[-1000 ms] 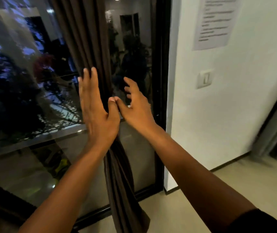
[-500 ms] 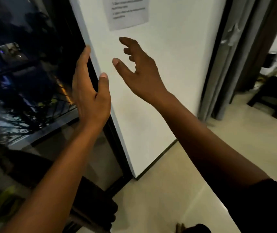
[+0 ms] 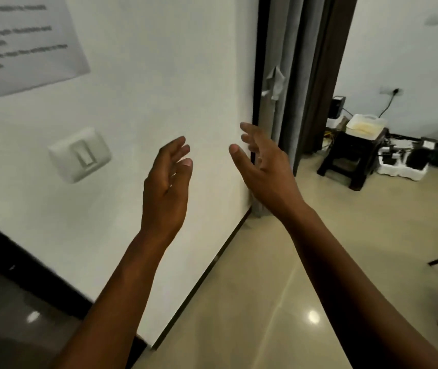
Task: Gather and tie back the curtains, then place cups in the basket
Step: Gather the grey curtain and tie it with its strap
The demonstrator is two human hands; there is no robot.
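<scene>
My left hand [image 3: 166, 187] and my right hand [image 3: 264, 169] are raised in front of the white wall [image 3: 159, 75], palms facing each other, fingers loosely bent, holding nothing. A grey curtain [image 3: 289, 62] hangs gathered at the wall's right end, with a pale tie or knot [image 3: 275, 82] on it, beside a dark brown curtain or frame [image 3: 326, 62]. My right hand's fingertips overlap the curtain's lower part in the view; contact cannot be told. No cups or basket are in view.
A light switch [image 3: 80, 154] and a printed sheet [image 3: 21, 43] are on the wall. A dark stool [image 3: 350, 155] with a plastic container [image 3: 366, 125] stands at the right, with cables and white boxes [image 3: 401, 161] behind. Beige tiled floor [image 3: 319, 262] spreads right.
The view has swung right, away from the dark window and brown curtain my hands were touching. Both hands came off that curtain and now hover before the wall near the grey curtain.
</scene>
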